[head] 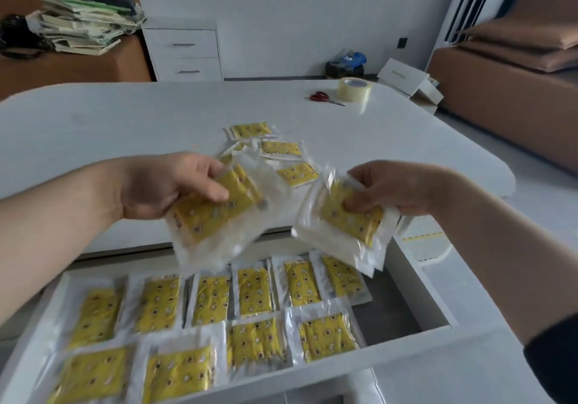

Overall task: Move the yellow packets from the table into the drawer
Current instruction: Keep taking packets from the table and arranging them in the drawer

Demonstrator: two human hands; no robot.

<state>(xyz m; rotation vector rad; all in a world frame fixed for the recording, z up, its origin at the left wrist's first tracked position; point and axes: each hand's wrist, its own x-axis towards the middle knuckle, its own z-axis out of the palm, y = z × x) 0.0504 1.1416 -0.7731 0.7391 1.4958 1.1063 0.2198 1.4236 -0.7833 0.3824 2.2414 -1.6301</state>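
Note:
My left hand (169,184) grips a bunch of yellow packets in clear wrappers (215,219), held over the table's front edge. My right hand (391,187) pinches a second bunch of yellow packets (344,225) above the drawer's back right part. The open white drawer (416,345) below holds several yellow packets (253,291) laid flat in two rows. More yellet packets (280,148) lie loose on the white table (125,122), just beyond my hands.
Red-handled scissors (323,97) and a roll of clear tape (353,89) sit at the table's far right. A white cabinet (184,51) stands behind, with brown sofas at both sides and a stack of papers (81,25) at the far left.

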